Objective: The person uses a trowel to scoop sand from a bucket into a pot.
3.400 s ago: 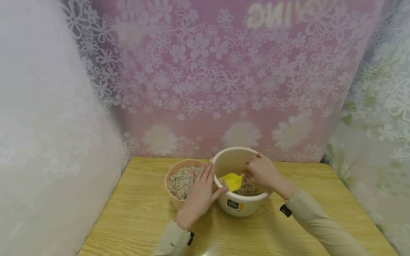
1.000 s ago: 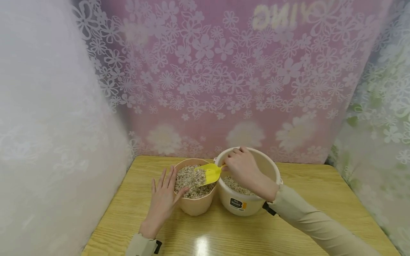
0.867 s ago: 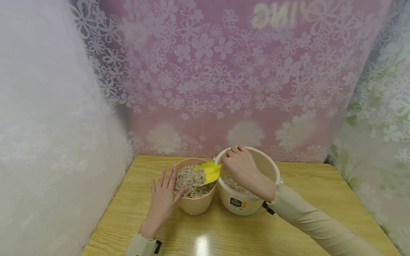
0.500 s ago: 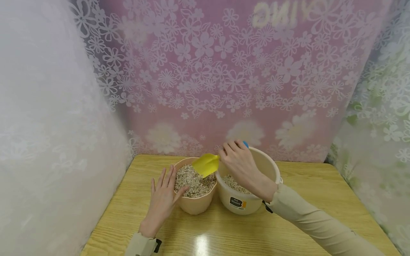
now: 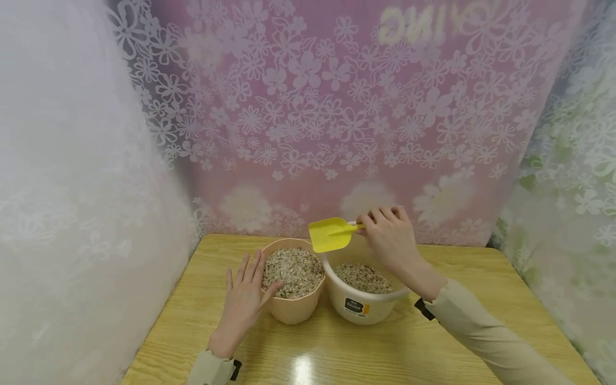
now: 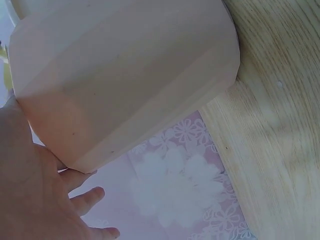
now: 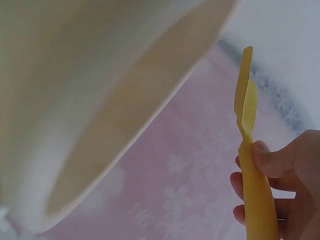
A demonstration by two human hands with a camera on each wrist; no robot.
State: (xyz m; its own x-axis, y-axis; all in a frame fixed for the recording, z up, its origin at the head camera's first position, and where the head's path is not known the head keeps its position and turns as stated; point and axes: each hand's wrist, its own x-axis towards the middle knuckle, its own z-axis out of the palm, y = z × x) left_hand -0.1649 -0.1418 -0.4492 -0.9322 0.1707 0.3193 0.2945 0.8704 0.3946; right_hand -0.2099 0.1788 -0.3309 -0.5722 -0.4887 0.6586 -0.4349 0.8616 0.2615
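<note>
My right hand (image 5: 392,238) grips a yellow shovel (image 5: 331,234) by its handle, its blade raised above the rims of both containers. In the right wrist view, fingers and thumb wrap the yellow handle (image 7: 260,200), and the blade shows edge-on with no grit visible on it. My left hand (image 5: 244,305) lies with spread fingers against the near-left rim of a faceted peach pot (image 5: 292,311), which is filled with pale gravel (image 5: 293,270). Right beside it stands a cream bucket (image 5: 356,315) with darker mixed gravel (image 5: 363,278) low inside. The left wrist view shows the pot's side (image 6: 120,80) close up.
Both containers stand side by side on a wood-grain table (image 5: 269,353). A pink floral curtain (image 5: 308,133) hangs behind the table's back edge, with pale sheeting (image 5: 72,214) at the left and a floral sheet (image 5: 568,214) at the right.
Earlier the shovel dug in the bucket, then carried gravel over the pot and tipped it in. Now it has lifted and moved right, emptied. The left hand shifted left to the pot's outer side.
</note>
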